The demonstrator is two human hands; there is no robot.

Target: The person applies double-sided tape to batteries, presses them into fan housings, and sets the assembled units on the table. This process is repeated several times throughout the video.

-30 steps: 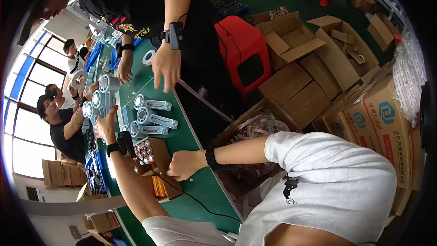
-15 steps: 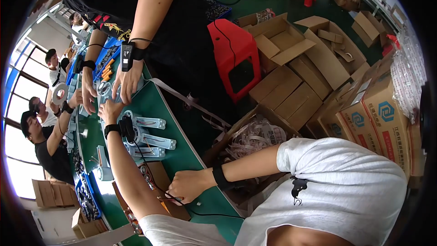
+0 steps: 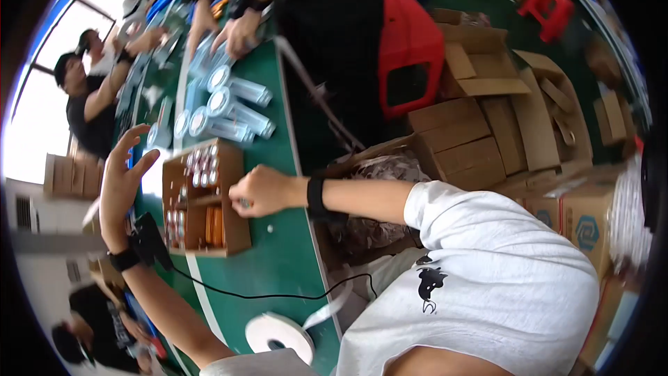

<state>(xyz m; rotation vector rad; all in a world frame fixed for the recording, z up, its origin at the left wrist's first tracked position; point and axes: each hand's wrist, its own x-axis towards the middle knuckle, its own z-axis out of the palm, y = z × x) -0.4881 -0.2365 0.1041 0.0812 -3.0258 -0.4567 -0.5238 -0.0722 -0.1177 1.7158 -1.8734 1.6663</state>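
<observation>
From the head view, I see the left hand (image 3: 120, 184) raised beside the divided cardboard box (image 3: 233, 160), thumb and fingers apart around nothing, while the right hand (image 3: 268, 191) curls at the box's right edge; whether it pinches the small shiny piece (image 3: 244, 203) there I can't tell. Metal-capped cylinders (image 3: 202, 167) sit in the box, with light-blue fan housings (image 3: 240, 117) beyond. The black cable (image 3: 257, 297) trailing from the left wrist could, I'd judge, snag the box if that arm swung across.

Carton (image 3: 235, 231) on table (image 3: 278, 264), tape roll (image 3: 284, 331) nearer, stool (image 3: 407, 35) right
</observation>
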